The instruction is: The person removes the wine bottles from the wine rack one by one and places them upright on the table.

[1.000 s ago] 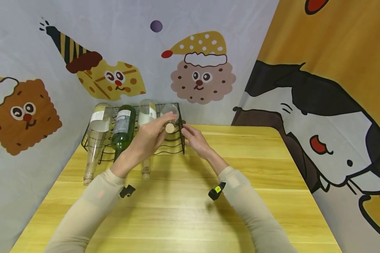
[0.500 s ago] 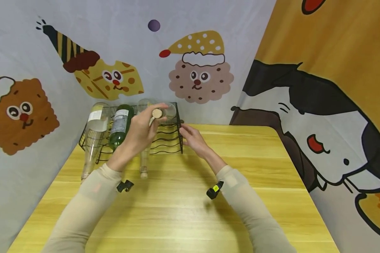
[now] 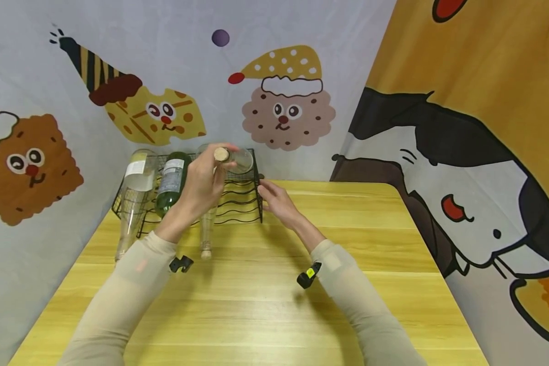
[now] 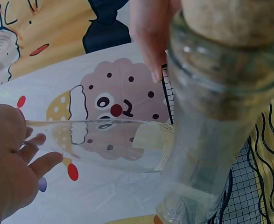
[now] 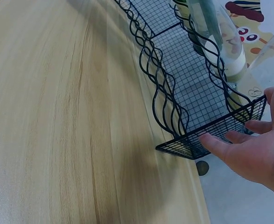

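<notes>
My left hand [image 3: 200,185] grips the neck end of a clear glass bottle [image 3: 242,161], its cork showing above the fingers. In the left wrist view that bottle [image 4: 120,144] has a pale label near its base. It is tilted over the right end of a black wire bottle rack [image 3: 238,203]. My right hand [image 3: 279,202] is at the rack's right end panel, fingers mostly extended; the right wrist view shows fingertips [image 5: 211,142] against the mesh. Left along the rack lie a corked clear bottle [image 3: 207,231], a green bottle [image 3: 171,183] and another clear bottle [image 3: 134,203].
The rack stands at the back left of a wooden table [image 3: 256,305], near a cartoon-printed backdrop [image 3: 274,30]. Bottle necks overhang its front. Wavy wires [image 5: 167,93] form its rests. A corked bottle neck [image 4: 221,93] fills the right of the left wrist view.
The corked end of the held bottle has moved left and away from me, with my left hand shifting along. My right hand stays at the rack's end.
</notes>
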The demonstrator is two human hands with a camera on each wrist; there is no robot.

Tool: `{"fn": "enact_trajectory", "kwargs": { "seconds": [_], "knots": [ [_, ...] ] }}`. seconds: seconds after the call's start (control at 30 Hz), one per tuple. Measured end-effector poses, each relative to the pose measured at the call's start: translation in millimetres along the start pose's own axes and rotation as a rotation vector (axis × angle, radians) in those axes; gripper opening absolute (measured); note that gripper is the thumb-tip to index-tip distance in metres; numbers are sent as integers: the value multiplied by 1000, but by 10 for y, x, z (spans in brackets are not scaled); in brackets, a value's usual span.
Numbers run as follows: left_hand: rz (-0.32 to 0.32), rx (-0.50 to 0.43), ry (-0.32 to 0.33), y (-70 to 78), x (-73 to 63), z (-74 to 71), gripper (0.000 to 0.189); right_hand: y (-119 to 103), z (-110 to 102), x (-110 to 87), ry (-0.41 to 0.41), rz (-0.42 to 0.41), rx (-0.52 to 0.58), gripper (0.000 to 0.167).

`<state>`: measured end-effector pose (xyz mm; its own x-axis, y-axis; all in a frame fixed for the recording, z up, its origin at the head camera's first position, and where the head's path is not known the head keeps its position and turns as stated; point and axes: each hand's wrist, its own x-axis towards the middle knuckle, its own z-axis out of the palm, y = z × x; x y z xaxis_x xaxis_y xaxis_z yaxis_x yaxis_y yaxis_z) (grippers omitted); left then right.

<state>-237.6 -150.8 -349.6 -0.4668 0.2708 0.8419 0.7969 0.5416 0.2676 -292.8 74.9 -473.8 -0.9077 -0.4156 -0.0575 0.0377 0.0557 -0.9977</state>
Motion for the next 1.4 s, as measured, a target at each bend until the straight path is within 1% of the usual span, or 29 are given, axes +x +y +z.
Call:
{"fn": "enact_trajectory", "kwargs": {
  "seconds": [0.27, 0.43, 0.57, 0.67, 0.83, 0.97, 1.1, 1.2, 1.33, 1.4],
  "knots": [
    [1, 16, 37, -21, 32, -10, 24, 15, -12, -9, -15, -11, -9, 65],
    [5, 27, 63, 36, 49, -42, 30, 22, -12, -16, -17, -18, -17, 66],
    [10, 17, 116, 121, 68, -98, 33, 22, -7, -16, -21, -19, -17, 67],
    [31, 8, 152, 190, 97, -158, 33, 23, -7, -11, -22, -16, -11, 67],
    [64, 16, 174, 314, 162, -281, 38, 22, -16, -5, -19, -19, -10, 67],
    [72, 29, 202, 428, 196, -375, 41, 3, -17, -14, -13, -19, -12, 66],
    [70, -7, 244, 531, 215, -456, 41, 2, -21, -14, -18, -16, -11, 67],
    [69, -27, 273, 610, 225, -517, 45, 11, -28, -9, -24, -16, -11, 68],
    [79, -28, 291, 712, 234, -603, 50, 15, -35, -16, -29, -16, -18, 67],
    [90, -35, 289, 754, 237, -642, 51, 13, -36, -22, -29, -17, -20, 67]
  ]
}}
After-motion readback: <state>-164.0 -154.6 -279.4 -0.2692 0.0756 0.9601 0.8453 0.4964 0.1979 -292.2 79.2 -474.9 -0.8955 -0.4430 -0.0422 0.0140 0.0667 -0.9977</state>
